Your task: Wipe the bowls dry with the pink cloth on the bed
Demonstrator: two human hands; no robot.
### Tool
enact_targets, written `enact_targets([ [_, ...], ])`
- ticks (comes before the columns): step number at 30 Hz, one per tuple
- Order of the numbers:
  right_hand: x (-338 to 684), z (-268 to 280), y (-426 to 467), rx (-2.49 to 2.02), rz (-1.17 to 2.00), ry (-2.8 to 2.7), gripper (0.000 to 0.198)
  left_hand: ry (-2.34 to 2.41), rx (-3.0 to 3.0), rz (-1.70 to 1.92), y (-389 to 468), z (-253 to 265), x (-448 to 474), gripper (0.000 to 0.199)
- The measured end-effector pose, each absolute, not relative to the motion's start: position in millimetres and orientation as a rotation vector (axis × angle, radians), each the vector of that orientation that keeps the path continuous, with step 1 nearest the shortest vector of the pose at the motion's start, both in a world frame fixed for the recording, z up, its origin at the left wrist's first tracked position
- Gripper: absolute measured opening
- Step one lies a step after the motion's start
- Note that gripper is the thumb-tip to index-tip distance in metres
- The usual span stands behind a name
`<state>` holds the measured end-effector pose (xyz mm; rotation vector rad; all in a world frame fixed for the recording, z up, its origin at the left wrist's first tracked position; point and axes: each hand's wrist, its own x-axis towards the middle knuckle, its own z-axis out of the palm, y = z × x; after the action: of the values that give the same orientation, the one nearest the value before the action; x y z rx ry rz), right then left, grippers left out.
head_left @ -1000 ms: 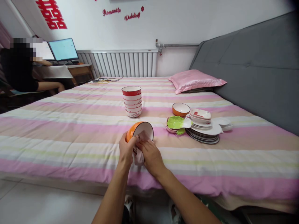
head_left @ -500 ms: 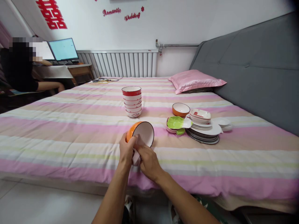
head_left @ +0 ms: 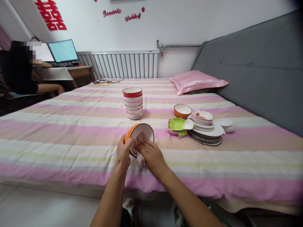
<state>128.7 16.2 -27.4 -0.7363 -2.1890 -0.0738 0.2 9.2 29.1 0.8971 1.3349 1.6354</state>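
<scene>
An orange bowl (head_left: 146,132) with a white inside and dark rim is tilted on its side above the bed's near part. My left hand (head_left: 123,151) grips its left rim, thumb over the edge. In my right hand (head_left: 152,157) is a pale pink cloth (head_left: 141,160), pressed against the bowl's inside; part of the cloth hangs below the rim. Beyond the bowl stands a stack of red-and-white bowls (head_left: 133,104). Off to the right sits another orange bowl (head_left: 182,111), upright.
Right of my hands are a green leaf-shaped dish (head_left: 178,124), stacked plates (head_left: 214,130) and small white dishes (head_left: 202,115). A pink pillow (head_left: 199,81) lies near the grey headboard (head_left: 255,53). Cables (head_left: 106,81) rest at the bed's far edge. A person (head_left: 21,69) sits at a desk, far left.
My right hand has shifted with the cloth inside the bowl, and its fingers are straighter. The bowl and left hand have moved slightly left, and more of the cloth shows.
</scene>
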Motion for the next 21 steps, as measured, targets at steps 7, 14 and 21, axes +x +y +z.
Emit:
enact_targets([
  [7,133.0,-33.6,19.7,-0.785,-0.19,-2.207,0.033,1.271,0.85,1.559,7.5,31.3,-4.7,0.039],
  [14,126.4,-22.0,10.2,-0.72,-0.016,-2.117,0.044,1.19,0.846,1.599,3.2,34.5,8.3,0.04],
  [21,119.6,-13.9,-1.8,-0.776,0.327,-1.975,0.056,1.12,0.858,1.631,2.4,31.1,26.2,0.045],
])
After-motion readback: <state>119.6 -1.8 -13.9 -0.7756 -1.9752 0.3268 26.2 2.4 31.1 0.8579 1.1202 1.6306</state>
